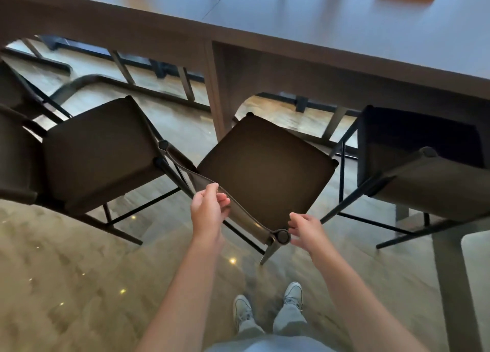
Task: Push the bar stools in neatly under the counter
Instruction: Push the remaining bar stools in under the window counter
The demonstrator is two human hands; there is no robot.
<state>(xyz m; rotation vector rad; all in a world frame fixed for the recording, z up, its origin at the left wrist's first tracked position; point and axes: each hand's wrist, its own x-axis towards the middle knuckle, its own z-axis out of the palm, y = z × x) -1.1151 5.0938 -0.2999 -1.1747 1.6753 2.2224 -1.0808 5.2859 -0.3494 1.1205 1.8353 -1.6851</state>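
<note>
A dark brown bar stool [265, 166] stands in the middle, turned at an angle, its far corner near the counter's leg [216, 91]. My left hand [208, 211] grips the stool's low fabric backrest [238, 208], thumb and fingers curled over its top edge. My right hand [305, 229] is by the round cap at the backrest's right post [282, 236], fingers loosely bent and touching or nearly touching it; I cannot tell which. The dark counter [344, 33] runs across the top.
A second stool [98, 150] stands at the left, close to the middle one's backrest. A third stool [424, 163] is at the right, partly under the counter. A grey post [450, 272] rises at the right. My feet [267, 306] are on glossy floor.
</note>
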